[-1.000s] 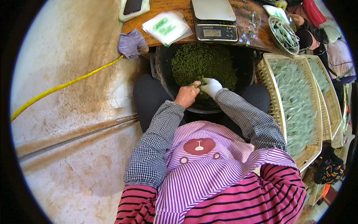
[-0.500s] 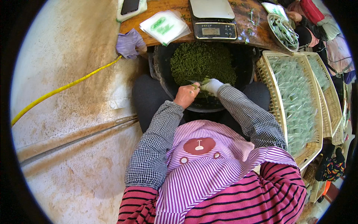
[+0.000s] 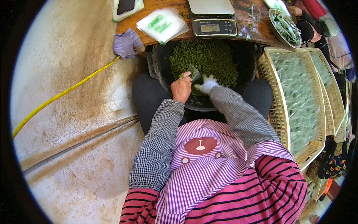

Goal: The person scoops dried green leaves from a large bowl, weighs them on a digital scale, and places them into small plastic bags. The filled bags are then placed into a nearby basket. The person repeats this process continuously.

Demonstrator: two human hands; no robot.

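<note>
Between my knees stands a black tub (image 3: 159, 71) holding a heap of small green grains, like green peppercorns (image 3: 203, 56). My bare left hand (image 3: 181, 89) is closed on a small clear plastic bag (image 3: 194, 72) over the near part of the heap. Some green bits stick to its fingers. My right hand (image 3: 207, 84), in a white glove, is just right of the bag. Its fingers are spread and reach down at the green heap, with nothing seen in them; whether the fingertips touch the grains I cannot tell.
On the wooden table (image 3: 246, 16) are a digital scale (image 3: 214, 27), a stack of printed plastic bags (image 3: 163, 26), a phone (image 3: 125, 6) and an oval basket (image 3: 285, 28). A cream crate (image 3: 286, 130) of filled bags stands right. A yellow hose (image 3: 67, 88) crosses the left floor. Another person's hand (image 3: 295, 11) shows top right.
My hands, close together before, have come apart. The left moved slightly up and left, and the bag now shows plainly. The right moved slightly left, its fingers spreading.
</note>
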